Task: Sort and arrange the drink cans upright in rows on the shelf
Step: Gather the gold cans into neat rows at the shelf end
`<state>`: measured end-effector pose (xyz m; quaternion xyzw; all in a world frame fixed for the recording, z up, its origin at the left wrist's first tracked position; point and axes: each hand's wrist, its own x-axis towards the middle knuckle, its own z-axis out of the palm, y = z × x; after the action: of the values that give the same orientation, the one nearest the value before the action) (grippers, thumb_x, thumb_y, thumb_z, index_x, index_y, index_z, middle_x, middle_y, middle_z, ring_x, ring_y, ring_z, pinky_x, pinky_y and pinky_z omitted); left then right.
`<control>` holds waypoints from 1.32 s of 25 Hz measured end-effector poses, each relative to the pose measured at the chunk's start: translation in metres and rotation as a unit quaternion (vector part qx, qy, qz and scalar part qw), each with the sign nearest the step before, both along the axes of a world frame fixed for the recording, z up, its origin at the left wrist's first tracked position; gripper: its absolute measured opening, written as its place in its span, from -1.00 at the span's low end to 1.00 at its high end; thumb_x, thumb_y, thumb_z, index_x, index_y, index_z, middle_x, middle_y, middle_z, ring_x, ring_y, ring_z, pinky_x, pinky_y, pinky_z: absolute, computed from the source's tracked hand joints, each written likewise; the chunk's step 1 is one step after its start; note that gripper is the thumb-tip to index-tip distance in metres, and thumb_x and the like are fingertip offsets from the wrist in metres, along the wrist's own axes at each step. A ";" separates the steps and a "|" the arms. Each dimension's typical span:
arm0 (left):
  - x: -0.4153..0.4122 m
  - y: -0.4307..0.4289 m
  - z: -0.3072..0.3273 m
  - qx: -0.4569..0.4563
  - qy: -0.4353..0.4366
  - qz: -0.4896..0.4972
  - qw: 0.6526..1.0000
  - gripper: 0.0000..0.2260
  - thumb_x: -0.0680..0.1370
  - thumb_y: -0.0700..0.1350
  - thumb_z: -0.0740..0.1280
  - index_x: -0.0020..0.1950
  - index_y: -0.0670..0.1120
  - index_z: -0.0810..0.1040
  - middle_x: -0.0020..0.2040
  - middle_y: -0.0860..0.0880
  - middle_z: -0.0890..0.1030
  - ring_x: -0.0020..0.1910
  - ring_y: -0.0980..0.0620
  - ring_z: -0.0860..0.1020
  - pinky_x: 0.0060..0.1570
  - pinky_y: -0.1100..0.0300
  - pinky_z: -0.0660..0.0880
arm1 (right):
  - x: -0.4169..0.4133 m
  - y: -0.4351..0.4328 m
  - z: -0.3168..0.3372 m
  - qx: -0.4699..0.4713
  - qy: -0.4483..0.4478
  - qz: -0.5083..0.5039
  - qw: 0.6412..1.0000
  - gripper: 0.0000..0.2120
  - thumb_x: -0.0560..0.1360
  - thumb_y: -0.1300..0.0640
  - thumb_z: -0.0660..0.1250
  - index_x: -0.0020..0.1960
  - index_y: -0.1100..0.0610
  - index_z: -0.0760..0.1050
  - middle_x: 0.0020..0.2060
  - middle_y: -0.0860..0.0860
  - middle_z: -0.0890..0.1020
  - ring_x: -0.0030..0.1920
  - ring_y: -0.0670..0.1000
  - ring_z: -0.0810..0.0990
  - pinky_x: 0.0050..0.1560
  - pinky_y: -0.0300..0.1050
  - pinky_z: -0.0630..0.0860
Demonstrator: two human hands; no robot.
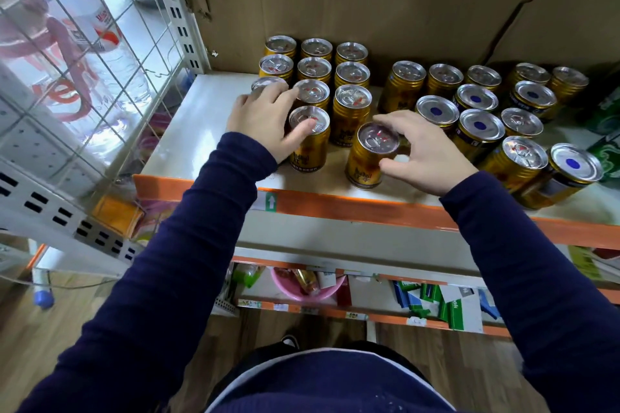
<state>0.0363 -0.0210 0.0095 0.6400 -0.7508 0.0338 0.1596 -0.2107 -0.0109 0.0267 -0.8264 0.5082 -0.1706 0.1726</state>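
At the shelf [188, 124] front, the right hand [423, 152] grips a gold can [369, 161] just beside the sorted rows [352, 74]. The left hand [263, 117], fingers relaxed, rests on them. Best slid upright into the third column's front gap.

The gold cans [351, 126] have silver lids, and several on the right carry a dark blue dot [437, 111]. The shelf [181, 141] is off-white with an orange front edge, the cardboard [369, 3] behind brown, the sleeves [201, 211] navy.
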 end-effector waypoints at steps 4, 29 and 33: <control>0.003 -0.002 -0.015 -0.018 0.004 0.019 1.000 -0.28 0.47 0.29 -0.15 0.43 -0.12 0.33 0.40 -0.11 0.40 0.35 -0.15 0.36 0.22 -0.01 0.31 | 0.015 -0.006 -0.001 0.004 0.048 -0.107 0.993 -0.26 0.32 -0.18 0.47 0.35 0.19 0.36 0.22 0.14 0.47 0.19 0.09 0.45 0.11 -0.09 0.41; -0.006 -0.006 -0.006 -0.028 0.079 0.041 0.996 -0.44 0.47 0.26 0.16 0.31 -0.07 0.47 0.31 -0.09 0.48 0.30 -0.11 0.39 0.29 -0.02 0.23 | 0.006 0.028 -0.019 0.007 -0.143 -0.166 0.976 -0.70 0.43 0.08 0.43 0.15 0.06 0.56 0.01 -0.03 0.63 -0.04 -0.10 0.59 0.02 -0.29 0.52; -0.040 -0.014 0.004 -0.071 0.121 -0.035 0.989 -0.59 0.46 0.11 0.32 0.22 -0.09 0.54 0.25 -0.11 0.50 0.27 -0.11 0.42 0.30 -0.09 0.32 | -0.028 0.025 0.007 -0.041 -0.152 -0.202 0.967 -0.82 0.44 0.16 0.41 0.04 0.09 0.61 -0.09 -0.02 0.65 -0.10 -0.11 0.59 -0.05 -0.43 0.46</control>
<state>-0.0034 -0.0350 0.0139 0.6000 -0.7432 0.0038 0.2959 -0.2385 0.0142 0.0335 -0.6775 0.6247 -0.3463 0.1756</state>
